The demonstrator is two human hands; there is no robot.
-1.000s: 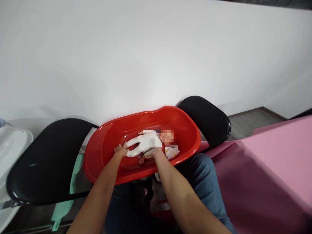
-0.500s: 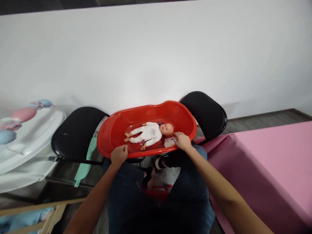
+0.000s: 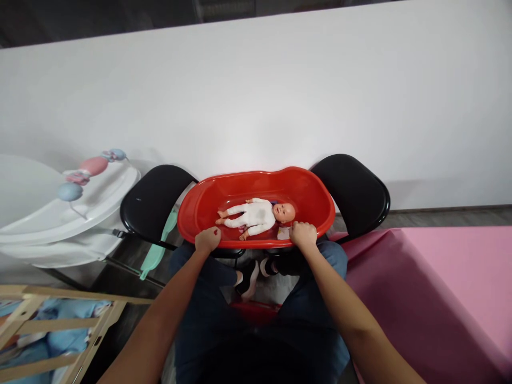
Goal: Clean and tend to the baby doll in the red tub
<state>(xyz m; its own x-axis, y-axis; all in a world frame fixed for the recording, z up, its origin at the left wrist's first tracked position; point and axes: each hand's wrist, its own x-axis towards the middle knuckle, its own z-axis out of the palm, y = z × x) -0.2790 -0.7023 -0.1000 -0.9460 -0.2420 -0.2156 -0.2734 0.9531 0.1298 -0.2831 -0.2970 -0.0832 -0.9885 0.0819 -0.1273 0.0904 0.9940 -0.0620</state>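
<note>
Baby bathtub (image 3: 248, 185), red; near rim clasped by left hand (image 3: 208, 239) and right hand (image 3: 303, 234), both curled. Baby doll (image 3: 258, 213), white-suited, supine inside, just beyond the hands; long axis along near rim, feet nearer left hand, head nearer right hand.

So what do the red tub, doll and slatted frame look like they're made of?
The red tub looks like glossy molded plastic, with highlights along its rim. The doll's head has a smooth sheen, probably vinyl or another plastic; its white body looks matte, perhaps cloth. The slatted frame seems to be pale wood, judging by its color and straight bars; its finish is unclear.
</note>
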